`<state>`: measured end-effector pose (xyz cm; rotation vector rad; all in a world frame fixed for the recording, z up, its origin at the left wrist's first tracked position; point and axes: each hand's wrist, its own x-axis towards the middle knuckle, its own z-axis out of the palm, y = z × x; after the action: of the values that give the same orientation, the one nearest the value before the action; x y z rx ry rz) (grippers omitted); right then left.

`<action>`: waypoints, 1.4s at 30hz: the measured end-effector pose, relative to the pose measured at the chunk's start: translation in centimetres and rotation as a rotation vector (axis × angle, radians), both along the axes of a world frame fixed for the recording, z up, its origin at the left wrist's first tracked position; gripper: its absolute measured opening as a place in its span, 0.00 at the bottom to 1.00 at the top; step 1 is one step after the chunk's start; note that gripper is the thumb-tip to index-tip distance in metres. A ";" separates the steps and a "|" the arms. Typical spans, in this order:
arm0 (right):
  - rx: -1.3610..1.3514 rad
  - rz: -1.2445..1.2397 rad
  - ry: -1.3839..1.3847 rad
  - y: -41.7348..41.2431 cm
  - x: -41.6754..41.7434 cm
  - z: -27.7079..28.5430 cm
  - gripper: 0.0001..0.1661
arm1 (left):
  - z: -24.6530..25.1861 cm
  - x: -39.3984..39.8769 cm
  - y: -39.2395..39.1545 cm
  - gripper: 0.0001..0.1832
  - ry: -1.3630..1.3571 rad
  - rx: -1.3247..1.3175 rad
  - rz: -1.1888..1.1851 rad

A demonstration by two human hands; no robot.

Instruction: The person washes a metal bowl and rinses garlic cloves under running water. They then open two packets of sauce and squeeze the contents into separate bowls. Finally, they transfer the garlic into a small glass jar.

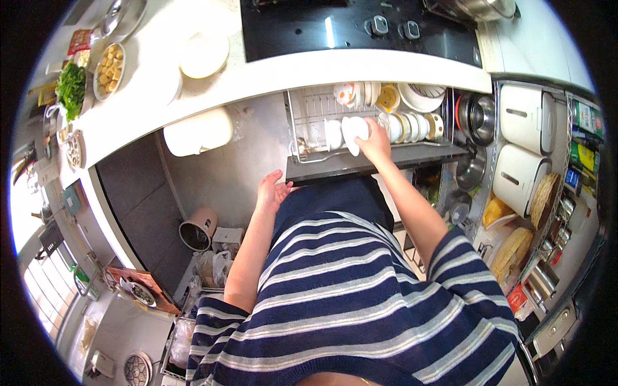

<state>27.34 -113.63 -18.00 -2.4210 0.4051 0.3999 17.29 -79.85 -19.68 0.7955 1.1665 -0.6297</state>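
Under the counter a drawer with a wire dish rack (313,108) is pulled out towards me. My right hand (377,141) grips a white bowl (354,132) above the front row of the rack. Another white bowl (333,135) stands on edge just left of it, and several small bowls (408,128) line up to its right. Behind them sit a bowl with orange spots (344,93), a yellow bowl (388,98) and white plates (421,99). My left hand (273,191) is at the left end of the dark drawer front (333,166), fingers apart, holding nothing.
A black glass cooktop (309,29) lies above the drawer. On the counter stand a white plate (204,55), a dish of yellowish pieces (109,71) and leafy greens (71,90). A pinkish bin (199,228) is on the floor at left. Metal shelving with white containers (520,173) rises at right.
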 end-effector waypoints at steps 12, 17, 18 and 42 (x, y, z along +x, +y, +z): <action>1.135 -0.410 0.273 12.1 6.5 12.0 0.29 | -1.3 5.5 0.9 0.19 -0.069 -0.141 0.071; 1.288 -0.359 0.383 16.0 11.5 14.1 0.25 | 1.2 10.4 -0.1 0.19 -0.263 0.103 -0.263; 1.289 -0.363 0.391 16.9 12.1 15.2 0.25 | 1.6 11.3 -0.1 0.20 -0.311 0.208 -0.387; 0.090 0.819 -0.300 54.4 34.4 16.6 0.25 | 11.9 22.0 29.9 0.23 -0.585 0.527 0.451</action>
<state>61.78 -59.28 -1.43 -2.4077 -0.7436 0.3675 39.32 -49.97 -7.76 1.0240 0.9180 0.2961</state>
